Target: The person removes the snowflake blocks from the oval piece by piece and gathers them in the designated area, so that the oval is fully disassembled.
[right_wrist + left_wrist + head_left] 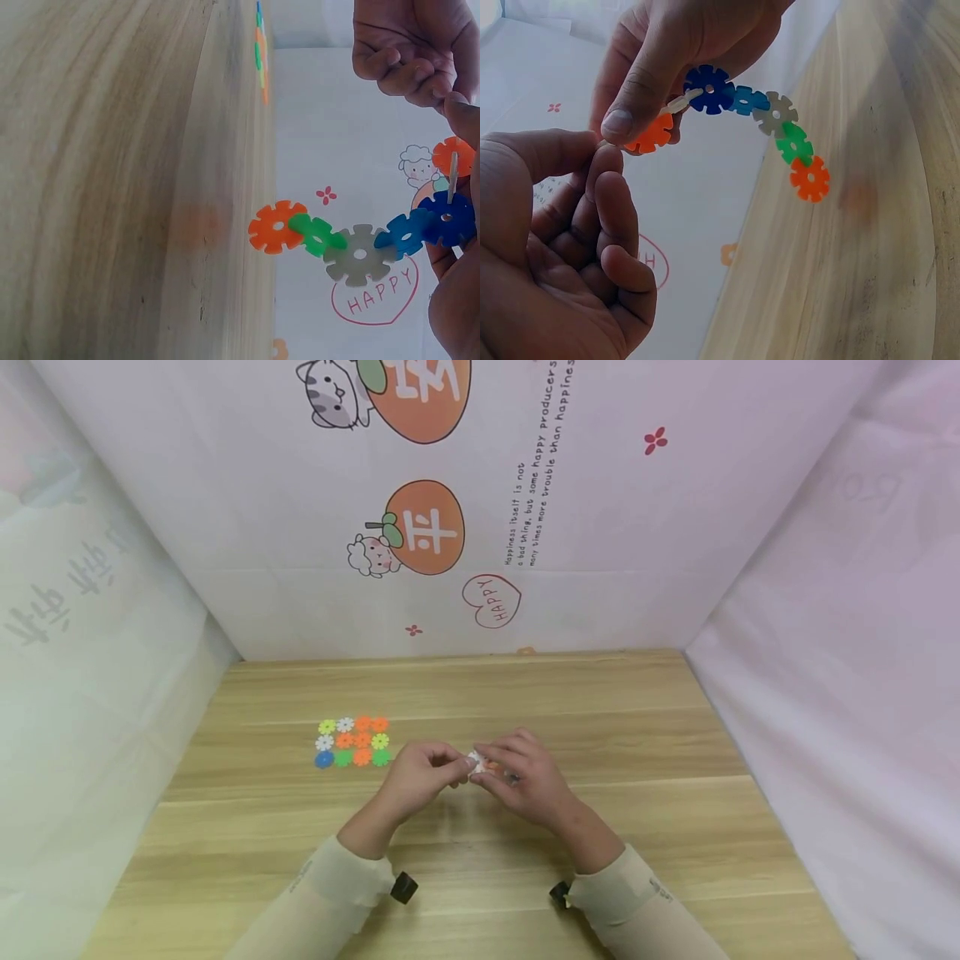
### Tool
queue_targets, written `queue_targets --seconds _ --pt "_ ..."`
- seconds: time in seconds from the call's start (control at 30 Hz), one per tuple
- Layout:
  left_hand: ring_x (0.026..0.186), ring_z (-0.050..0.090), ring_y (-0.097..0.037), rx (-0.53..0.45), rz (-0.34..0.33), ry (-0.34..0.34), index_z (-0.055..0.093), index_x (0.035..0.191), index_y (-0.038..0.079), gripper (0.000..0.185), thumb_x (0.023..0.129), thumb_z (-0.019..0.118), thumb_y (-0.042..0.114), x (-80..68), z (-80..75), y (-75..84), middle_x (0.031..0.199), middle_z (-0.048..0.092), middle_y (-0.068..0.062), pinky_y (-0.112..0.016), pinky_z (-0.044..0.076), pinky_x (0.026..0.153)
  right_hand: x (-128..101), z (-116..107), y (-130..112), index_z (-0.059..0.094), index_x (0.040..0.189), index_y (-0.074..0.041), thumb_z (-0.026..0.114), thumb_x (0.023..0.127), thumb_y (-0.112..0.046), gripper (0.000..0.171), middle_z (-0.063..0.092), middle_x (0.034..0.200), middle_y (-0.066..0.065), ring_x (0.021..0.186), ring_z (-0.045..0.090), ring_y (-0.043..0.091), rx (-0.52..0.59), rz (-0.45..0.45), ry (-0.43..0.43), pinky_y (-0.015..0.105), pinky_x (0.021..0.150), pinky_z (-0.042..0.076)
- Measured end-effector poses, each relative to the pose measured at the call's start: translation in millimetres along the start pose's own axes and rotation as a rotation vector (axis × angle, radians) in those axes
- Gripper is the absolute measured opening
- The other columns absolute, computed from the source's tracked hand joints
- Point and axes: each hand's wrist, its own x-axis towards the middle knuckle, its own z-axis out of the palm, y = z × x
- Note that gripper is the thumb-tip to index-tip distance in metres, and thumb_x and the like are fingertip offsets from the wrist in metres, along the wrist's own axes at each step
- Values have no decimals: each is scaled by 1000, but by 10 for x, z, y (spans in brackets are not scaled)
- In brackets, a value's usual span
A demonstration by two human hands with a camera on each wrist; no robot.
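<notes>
Both hands meet above the table, fingertips nearly touching. Between them in the head view is a white notched disc point(476, 762), pinched by the thumb and index finger of my left hand point(420, 778); in the left wrist view those fingers mostly hide it. My right hand point(534, 783) grips one end of a chain of interlocked flower-shaped discs, by an orange disc point(651, 135). From there the chain runs through a white disc seen edge-on, a dark blue disc point(709, 89), a lighter blue disc point(409, 234), a greyish-white disc point(360, 255), a green disc point(317, 236) and an orange end disc point(277, 226).
Left of the hands, loose discs lie in neat rows on the wooden table point(637, 760): a blue disc point(324, 759), plus several orange, green, yellow and white ones. A printed white sheet point(600, 543) stands behind the table, with pale sheets at both sides.
</notes>
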Motion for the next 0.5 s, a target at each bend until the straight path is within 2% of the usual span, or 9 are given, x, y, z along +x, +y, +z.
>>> queue_targets --seconds 0.27,0.5 --pt "78 66 -20 -17 9 35 78 89 9 24 96 74 31 1 -4 -22 82 74 0 -36 53 72 -4 -26 10 76 120 -6 85 88 -23 37 74 112 2 98 61 21 -14 -30 24 36 83 49" --pt "78 64 -23 -36 -8 46 77 89 5 27 96 75 31 -16 -31 -15 82 73 -3 -38 51 73 -2 -37 51 81 102 -11 88 83 -16 21 75 97 -1 88 61 19 -27 -96 97 33 77 48"
